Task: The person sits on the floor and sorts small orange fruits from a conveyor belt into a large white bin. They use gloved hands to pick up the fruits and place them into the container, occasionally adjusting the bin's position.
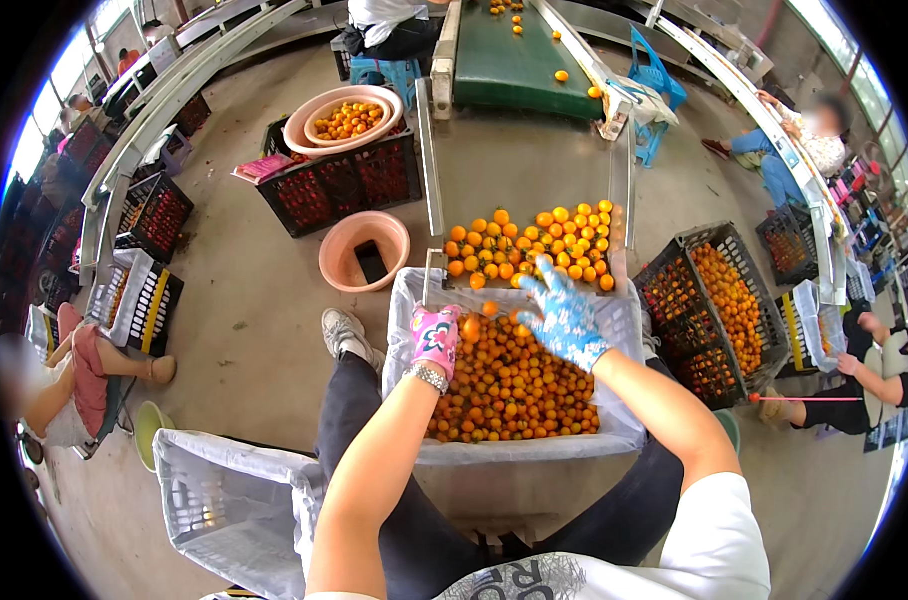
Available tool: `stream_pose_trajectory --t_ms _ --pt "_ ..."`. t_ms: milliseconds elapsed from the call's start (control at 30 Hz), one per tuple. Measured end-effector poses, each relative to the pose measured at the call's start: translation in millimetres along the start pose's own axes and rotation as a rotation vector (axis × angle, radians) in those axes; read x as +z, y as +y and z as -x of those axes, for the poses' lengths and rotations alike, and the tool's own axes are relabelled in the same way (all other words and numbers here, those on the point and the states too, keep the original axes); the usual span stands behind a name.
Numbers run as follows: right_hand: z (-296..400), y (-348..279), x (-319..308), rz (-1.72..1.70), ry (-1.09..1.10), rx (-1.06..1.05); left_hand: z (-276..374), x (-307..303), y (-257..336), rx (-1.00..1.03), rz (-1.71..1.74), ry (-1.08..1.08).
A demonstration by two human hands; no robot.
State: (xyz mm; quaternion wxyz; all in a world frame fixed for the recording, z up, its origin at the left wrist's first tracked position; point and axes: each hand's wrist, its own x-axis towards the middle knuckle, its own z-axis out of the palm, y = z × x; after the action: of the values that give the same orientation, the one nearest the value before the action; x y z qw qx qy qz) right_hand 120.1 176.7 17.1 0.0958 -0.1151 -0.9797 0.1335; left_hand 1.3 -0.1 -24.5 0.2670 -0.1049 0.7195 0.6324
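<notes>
My left hand [435, 336], in a pink patterned glove with a metal watch band at the wrist, is at the top left of a crate with a white liner [529, 452]. Whether it holds anything cannot be told. Orange cherry tomatoes [514, 382] fill much of this crate. My right hand [562, 319], in a blue patterned glove, is over the crate's upper right part, fingers apart and reaching to the metal chute [525, 169]. More yellow-orange tomatoes [566, 232] lie at the chute's lower end, by the right fingertips. A few blurred tomatoes are between the hands.
A green conveyor belt [525, 64] with scattered tomatoes leads to the chute. At left are a pink basin [364, 217] with a dark phone-like object and a black crate [341, 180] bearing nested basins. A black crate [769, 330] of tomatoes stands right, a lined crate [236, 450] lower left. People sit on both sides.
</notes>
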Motion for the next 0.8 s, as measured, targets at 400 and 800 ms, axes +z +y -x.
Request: stream_pose_trajectory --t_ms 400,800 --pt "-58.0 81.8 12.1 0.251 0.080 0.113 -52.4 -8.4 -47.3 0.128 -0.485 0.009" --pt "102.5 -1.7 -60.8 -0.314 -0.326 -0.080 -63.1 15.8 -71.0 0.085 -0.493 0.288"
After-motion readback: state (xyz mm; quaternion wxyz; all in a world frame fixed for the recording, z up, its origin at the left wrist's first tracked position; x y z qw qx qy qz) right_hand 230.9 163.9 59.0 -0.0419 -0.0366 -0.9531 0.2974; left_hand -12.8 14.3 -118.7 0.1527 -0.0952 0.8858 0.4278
